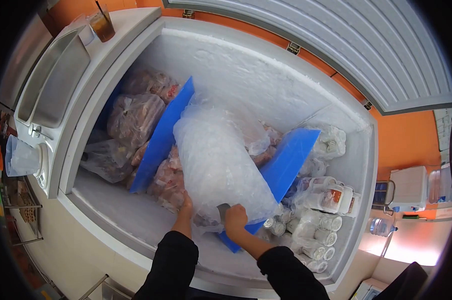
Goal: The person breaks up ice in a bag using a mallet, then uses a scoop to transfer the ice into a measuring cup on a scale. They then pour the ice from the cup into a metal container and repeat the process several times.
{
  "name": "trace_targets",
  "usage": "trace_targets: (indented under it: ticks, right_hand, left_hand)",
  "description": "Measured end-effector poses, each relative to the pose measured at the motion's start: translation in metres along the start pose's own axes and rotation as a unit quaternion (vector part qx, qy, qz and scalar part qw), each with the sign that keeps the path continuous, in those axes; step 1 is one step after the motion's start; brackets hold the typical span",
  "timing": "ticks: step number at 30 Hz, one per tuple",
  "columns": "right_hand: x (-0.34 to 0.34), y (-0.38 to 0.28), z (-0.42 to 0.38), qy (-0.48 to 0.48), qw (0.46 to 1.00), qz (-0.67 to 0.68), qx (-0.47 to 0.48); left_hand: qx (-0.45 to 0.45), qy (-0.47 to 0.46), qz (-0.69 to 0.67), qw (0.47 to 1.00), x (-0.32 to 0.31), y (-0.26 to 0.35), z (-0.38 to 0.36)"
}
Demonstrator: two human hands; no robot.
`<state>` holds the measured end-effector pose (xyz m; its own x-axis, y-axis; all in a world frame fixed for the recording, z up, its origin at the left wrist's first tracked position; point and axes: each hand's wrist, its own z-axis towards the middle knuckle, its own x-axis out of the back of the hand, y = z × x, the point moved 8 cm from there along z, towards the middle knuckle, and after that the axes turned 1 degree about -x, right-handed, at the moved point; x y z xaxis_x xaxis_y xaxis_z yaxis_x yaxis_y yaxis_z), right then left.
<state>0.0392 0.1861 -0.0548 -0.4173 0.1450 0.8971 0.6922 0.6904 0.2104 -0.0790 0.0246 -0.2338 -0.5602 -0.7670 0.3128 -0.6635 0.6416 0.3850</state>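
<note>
A big clear plastic bag of ice [221, 160] lies slanting across the middle of the chest freezer, on top of bagged raw meat [167, 175]. My left hand [185, 206] is at the bag's near left edge and holds it there, its fingers partly hidden. Closed in a fist, my right hand [235, 220] grips a knife [223, 211] with a short grey blade. The blade is against the near side of the ice bag; its handle is hidden in my fist. Blue divider panels [162, 137] stand on both sides of the bag.
More bagged meat [136, 117] fills the freezer's left section. White tubs [331, 197] and wrapped rolls of containers [313, 237] lie at the right. The raised lid [326, 45] stands behind. On the left counter are a metal pan [61, 80], a drink [102, 26] and a plastic jug [23, 156].
</note>
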Motion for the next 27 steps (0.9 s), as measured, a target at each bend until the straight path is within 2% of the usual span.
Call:
trace_targets:
  ticks: [2,5,8,11,13,17,20,23,26,27]
  right_hand:
    - [-0.001,0.002,0.013,-0.038,0.994,-0.015,-0.104]
    - [0.000,-0.003,0.002,-0.126,0.991,0.035,0.041]
    - [0.010,0.010,-0.019,-0.152,0.984,0.053,0.072]
    - [-0.001,-0.002,-0.013,-0.143,0.986,0.037,0.073]
    - [-0.043,-0.025,0.000,-0.180,0.982,0.046,0.021]
    - [-0.028,-0.033,-0.002,-0.279,0.957,0.075,-0.030]
    - [-0.024,-0.013,0.000,-0.252,0.958,0.129,-0.053]
    - [-0.060,-0.016,-0.004,-0.294,0.930,0.201,-0.087]
    - [-0.074,-0.033,-0.022,-0.376,0.892,0.246,-0.040]
    - [-0.076,-0.039,-0.024,-0.374,0.898,0.231,-0.002]
  left_hand:
    - [0.000,0.002,-0.005,1.000,0.000,-0.002,0.000]
    - [-0.005,0.008,-0.008,1.000,0.005,0.001,0.000]
    - [-0.001,0.006,-0.017,1.000,0.007,-0.002,0.000]
    - [0.005,-0.001,-0.024,1.000,0.005,-0.007,0.003]
    - [0.006,-0.005,-0.026,1.000,0.003,-0.007,-0.001]
    - [0.004,-0.010,-0.031,0.999,-0.002,-0.009,-0.004]
    - [0.010,-0.019,-0.039,0.999,-0.011,-0.010,-0.007]
    - [0.009,-0.020,-0.041,0.999,-0.013,-0.012,-0.010]
    - [0.012,-0.024,-0.046,0.999,-0.012,-0.013,-0.011]
    - [0.014,-0.026,-0.047,0.998,-0.010,-0.014,-0.009]
